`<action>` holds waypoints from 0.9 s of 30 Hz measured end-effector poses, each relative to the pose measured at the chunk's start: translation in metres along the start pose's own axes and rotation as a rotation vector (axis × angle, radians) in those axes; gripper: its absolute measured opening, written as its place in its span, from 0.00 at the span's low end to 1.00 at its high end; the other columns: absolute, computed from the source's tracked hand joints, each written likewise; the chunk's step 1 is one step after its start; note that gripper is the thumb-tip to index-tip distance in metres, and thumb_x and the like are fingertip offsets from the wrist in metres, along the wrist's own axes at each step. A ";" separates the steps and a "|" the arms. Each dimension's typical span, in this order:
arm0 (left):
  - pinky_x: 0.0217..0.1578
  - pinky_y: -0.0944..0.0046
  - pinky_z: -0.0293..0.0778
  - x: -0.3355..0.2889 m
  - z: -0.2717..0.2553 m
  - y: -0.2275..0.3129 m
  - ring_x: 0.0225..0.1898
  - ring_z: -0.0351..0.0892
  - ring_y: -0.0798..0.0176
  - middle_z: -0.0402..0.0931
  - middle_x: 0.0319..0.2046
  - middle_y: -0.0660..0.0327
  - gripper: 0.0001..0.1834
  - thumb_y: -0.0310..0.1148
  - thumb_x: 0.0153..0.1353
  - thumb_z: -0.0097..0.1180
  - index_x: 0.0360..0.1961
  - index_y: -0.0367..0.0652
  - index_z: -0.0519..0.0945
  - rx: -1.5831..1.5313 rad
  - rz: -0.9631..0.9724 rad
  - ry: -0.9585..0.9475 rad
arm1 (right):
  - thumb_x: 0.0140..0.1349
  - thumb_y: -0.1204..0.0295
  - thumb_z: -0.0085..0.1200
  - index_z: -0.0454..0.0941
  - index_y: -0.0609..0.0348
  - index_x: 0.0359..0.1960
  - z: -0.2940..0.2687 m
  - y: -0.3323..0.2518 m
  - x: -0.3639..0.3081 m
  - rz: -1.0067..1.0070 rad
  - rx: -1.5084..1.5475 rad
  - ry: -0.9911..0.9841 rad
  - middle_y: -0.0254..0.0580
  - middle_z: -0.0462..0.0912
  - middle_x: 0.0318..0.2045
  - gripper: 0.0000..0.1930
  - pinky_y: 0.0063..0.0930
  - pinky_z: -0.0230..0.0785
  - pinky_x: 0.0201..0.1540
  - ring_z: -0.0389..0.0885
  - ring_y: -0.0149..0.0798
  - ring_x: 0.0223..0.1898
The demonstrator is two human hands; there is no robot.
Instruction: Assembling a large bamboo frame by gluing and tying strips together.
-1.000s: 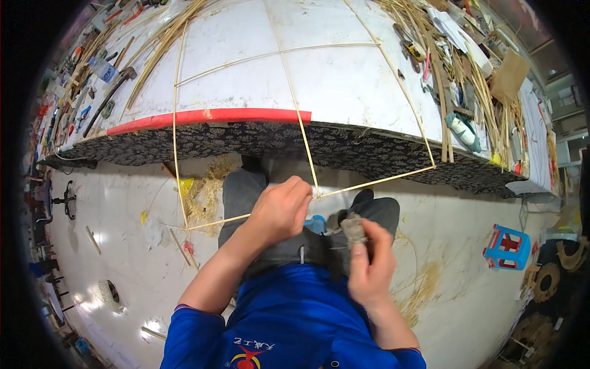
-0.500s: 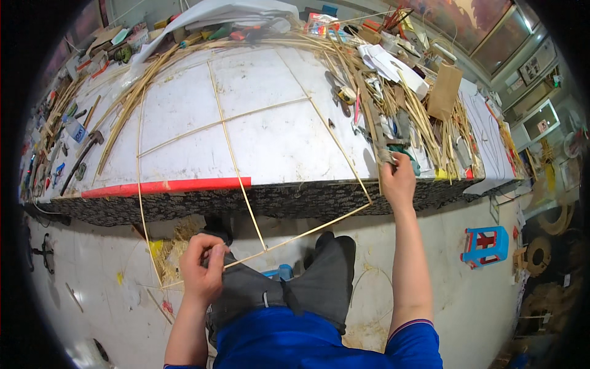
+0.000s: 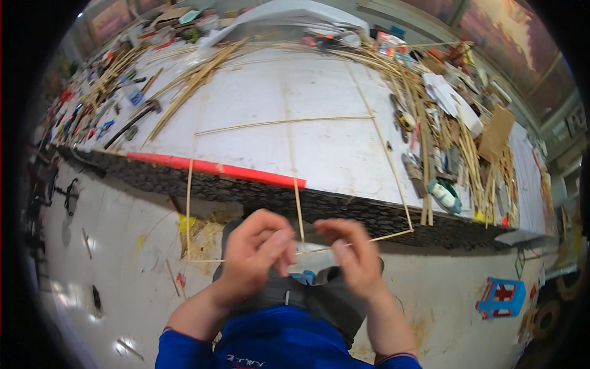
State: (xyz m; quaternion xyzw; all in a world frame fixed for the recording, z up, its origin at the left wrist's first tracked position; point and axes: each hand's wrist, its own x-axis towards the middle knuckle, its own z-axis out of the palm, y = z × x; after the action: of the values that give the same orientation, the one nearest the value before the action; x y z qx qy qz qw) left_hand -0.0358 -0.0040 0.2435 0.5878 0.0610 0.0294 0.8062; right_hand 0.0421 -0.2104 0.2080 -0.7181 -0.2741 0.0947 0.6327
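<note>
A light frame of thin bamboo strips (image 3: 284,122) rests partly on the white table and overhangs its front edge. Its near crosspiece (image 3: 391,236) runs in front of my body, behind both hands. My left hand (image 3: 255,252) is beside the middle joint, its fingers curled toward the thumb; what they pinch, if anything, is too small to make out. Just right of that joint is my right hand (image 3: 356,255), bent-fingered and smeared by motion, its thumb near the crosspiece. Whether it holds anything does not show.
Bundled bamboo strips (image 3: 190,92) lie on the table (image 3: 258,154) at left, near a hammer (image 3: 136,120). Tools, strips and a brown paper bag (image 3: 495,134) crowd the right. A red strip (image 3: 215,167) marks the front edge. A blue stool (image 3: 501,297) stands at right.
My right hand has left the clutter at the table's right front edge and come in beside my left hand. The left hand is now closer to the middle joint. The view has shifted.
</note>
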 end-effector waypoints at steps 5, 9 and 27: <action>0.27 0.70 0.76 0.039 0.010 -0.018 0.23 0.77 0.69 0.79 0.29 0.58 0.09 0.35 0.76 0.49 0.45 0.39 0.72 -0.116 0.016 -0.071 | 0.78 0.64 0.45 0.75 0.65 0.55 0.047 0.002 -0.044 0.251 0.655 -0.170 0.36 0.78 0.34 0.16 0.24 0.69 0.45 0.75 0.27 0.35; 0.26 0.70 0.75 0.061 0.009 -0.029 0.24 0.80 0.66 0.80 0.29 0.56 0.10 0.37 0.77 0.47 0.44 0.40 0.72 -0.102 -0.061 -0.098 | 0.77 0.65 0.47 0.78 0.64 0.41 0.028 0.010 -0.061 0.366 0.439 0.129 0.27 0.72 0.23 0.14 0.17 0.56 0.26 0.64 0.20 0.23; 0.48 0.50 0.80 0.276 -0.044 -0.045 0.47 0.86 0.46 0.86 0.42 0.50 0.20 0.45 0.57 0.61 0.40 0.40 0.87 1.431 -0.262 0.346 | 0.76 0.62 0.46 0.77 0.60 0.38 -0.078 0.033 -0.120 0.275 0.167 0.772 0.31 0.72 0.17 0.14 0.15 0.51 0.18 0.64 0.21 0.16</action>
State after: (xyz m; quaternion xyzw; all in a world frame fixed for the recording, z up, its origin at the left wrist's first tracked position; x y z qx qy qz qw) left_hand 0.2304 0.0569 0.1695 0.9437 0.2605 -0.0216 0.2029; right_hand -0.0115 -0.3403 0.1651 -0.6769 0.0901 -0.0762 0.7265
